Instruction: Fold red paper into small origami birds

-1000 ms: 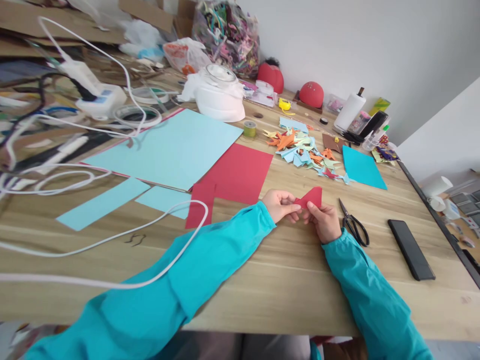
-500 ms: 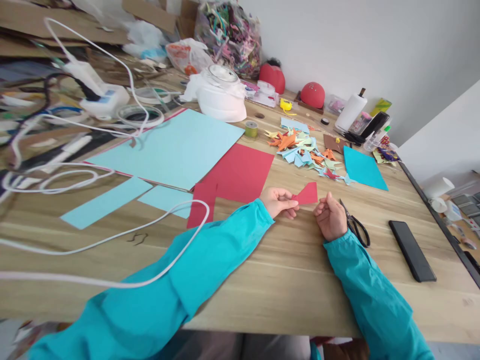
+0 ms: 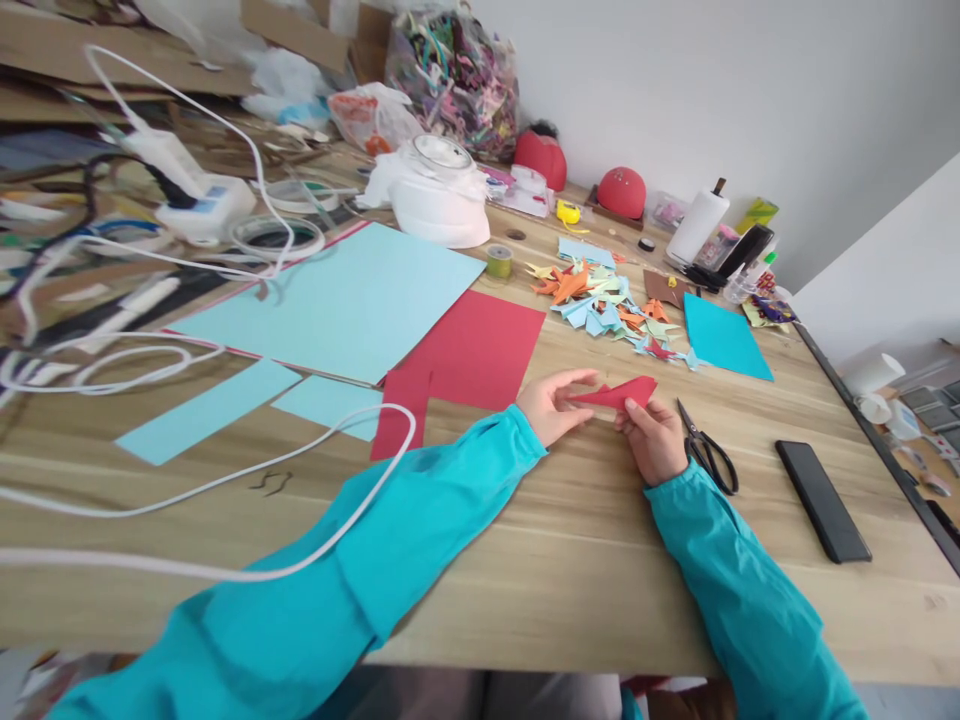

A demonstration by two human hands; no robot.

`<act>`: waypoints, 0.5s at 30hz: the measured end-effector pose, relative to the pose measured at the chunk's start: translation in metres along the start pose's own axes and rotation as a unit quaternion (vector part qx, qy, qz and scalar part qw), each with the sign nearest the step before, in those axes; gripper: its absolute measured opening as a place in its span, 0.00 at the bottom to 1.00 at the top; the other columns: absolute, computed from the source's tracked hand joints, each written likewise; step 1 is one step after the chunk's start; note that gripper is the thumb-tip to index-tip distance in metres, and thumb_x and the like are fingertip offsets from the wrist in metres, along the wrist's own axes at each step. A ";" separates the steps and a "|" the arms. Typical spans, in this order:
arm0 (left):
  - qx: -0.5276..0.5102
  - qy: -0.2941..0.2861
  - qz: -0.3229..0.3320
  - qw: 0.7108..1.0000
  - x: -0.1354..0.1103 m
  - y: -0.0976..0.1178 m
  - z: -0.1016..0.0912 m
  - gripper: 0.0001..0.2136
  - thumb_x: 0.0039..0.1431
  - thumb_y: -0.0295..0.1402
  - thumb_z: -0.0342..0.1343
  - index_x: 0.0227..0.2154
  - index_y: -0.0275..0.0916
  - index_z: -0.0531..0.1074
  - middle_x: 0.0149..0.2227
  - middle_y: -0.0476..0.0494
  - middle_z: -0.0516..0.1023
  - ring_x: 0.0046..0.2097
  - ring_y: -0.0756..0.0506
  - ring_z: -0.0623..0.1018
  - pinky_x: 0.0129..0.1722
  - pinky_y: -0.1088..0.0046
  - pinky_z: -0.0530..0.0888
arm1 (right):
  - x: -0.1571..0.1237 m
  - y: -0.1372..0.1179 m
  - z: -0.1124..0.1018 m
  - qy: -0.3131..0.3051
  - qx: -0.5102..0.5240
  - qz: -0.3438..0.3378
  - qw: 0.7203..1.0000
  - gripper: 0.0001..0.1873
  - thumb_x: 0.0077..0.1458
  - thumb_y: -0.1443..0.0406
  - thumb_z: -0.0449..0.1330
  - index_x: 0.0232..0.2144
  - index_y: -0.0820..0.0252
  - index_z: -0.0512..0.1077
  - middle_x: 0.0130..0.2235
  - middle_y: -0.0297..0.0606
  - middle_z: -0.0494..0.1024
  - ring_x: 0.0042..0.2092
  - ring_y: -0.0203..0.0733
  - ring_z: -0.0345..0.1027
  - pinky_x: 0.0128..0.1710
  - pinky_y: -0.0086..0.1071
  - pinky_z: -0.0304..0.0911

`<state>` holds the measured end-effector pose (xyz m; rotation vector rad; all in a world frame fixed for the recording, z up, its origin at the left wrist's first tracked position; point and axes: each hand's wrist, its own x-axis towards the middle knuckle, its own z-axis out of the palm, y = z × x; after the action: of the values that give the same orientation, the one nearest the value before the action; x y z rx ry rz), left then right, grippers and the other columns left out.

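A small folded piece of red paper [image 3: 637, 390] is held above the table, its narrow end pointing left. My right hand [image 3: 654, 440] pinches its wider right end between thumb and fingers. Around the narrow end curves my left hand [image 3: 553, 408], thumb and fingers apart; whether they touch the paper is hard to see. Black-handled scissors [image 3: 709, 452] lie just right of my right hand. Behind my hands is a pile of folded paper cranes [image 3: 600, 300] in orange, blue, green and red. Red paper sheets [image 3: 487, 350] lie beyond my left hand.
Large light blue sheets [image 3: 337, 290] and cut strips [image 3: 210, 410] lie on the left. A white cable [image 3: 337, 520] loops across my left sleeve. At right are a black phone [image 3: 823, 500] and a turquoise sheet [image 3: 726, 337]. A thread spool [image 3: 499, 261] stands near the back.
My right hand has come to the red paper and now pinches its right end. My left fingers have spread from their pinch. The paper has tilted and shifted slightly right.
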<state>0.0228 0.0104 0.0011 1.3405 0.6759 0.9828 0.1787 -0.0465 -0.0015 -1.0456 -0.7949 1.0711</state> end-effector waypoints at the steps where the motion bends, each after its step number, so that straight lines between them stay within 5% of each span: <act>1: 0.027 0.006 0.028 0.999 0.000 -0.001 0.000 0.21 0.41 0.27 0.62 0.43 0.36 0.73 0.47 0.38 0.74 0.45 0.43 0.76 0.38 0.71 0.76 | 0.000 0.000 0.000 -0.002 -0.002 -0.002 1.000 0.10 0.39 0.62 0.68 0.24 0.60 0.74 0.21 0.31 0.74 0.23 0.32 0.64 0.24 0.28 0.59; 4: 0.074 0.010 0.080 0.994 0.001 -0.005 0.000 0.11 0.44 0.27 0.60 0.34 0.35 0.77 0.42 0.39 0.76 0.45 0.43 0.75 0.42 0.71 0.75 | 0.000 0.002 -0.001 -0.022 -0.024 -0.018 0.999 0.09 0.40 0.63 0.68 0.25 0.60 0.75 0.21 0.31 0.74 0.23 0.33 0.64 0.24 0.28 0.59; 7: 0.079 0.019 0.081 0.993 0.002 -0.008 0.000 0.06 0.44 0.28 0.59 0.28 0.35 0.78 0.37 0.40 0.77 0.36 0.46 0.77 0.35 0.72 0.76 | -0.001 0.004 -0.003 -0.039 -0.060 -0.037 0.997 0.12 0.38 0.65 0.69 0.30 0.58 0.76 0.26 0.32 0.77 0.27 0.35 0.67 0.26 0.29 0.61; 11: 0.091 0.035 0.117 0.988 0.004 -0.010 -0.001 0.04 0.44 0.27 0.59 0.24 0.35 0.77 0.34 0.41 0.78 0.34 0.47 0.77 0.34 0.73 0.76 | -0.005 -0.001 -0.003 -0.076 -0.044 -0.023 0.996 0.25 0.36 0.64 0.70 0.41 0.54 0.73 0.38 0.36 0.79 0.38 0.42 0.71 0.33 0.33 0.65; 15: 0.085 0.041 0.150 0.984 0.003 -0.008 -0.001 0.06 0.46 0.27 0.56 0.26 0.35 0.77 0.37 0.40 0.77 0.37 0.47 0.77 0.35 0.72 0.77 | -0.006 -0.006 -0.001 -0.080 -0.009 -0.005 0.997 0.25 0.40 0.56 0.66 0.43 0.56 0.72 0.41 0.39 0.78 0.40 0.46 0.71 0.32 0.35 0.66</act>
<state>0.0243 0.0139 -0.0066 1.5916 0.6419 1.2493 0.1794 -0.0530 0.0038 -0.9782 -0.9385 1.1519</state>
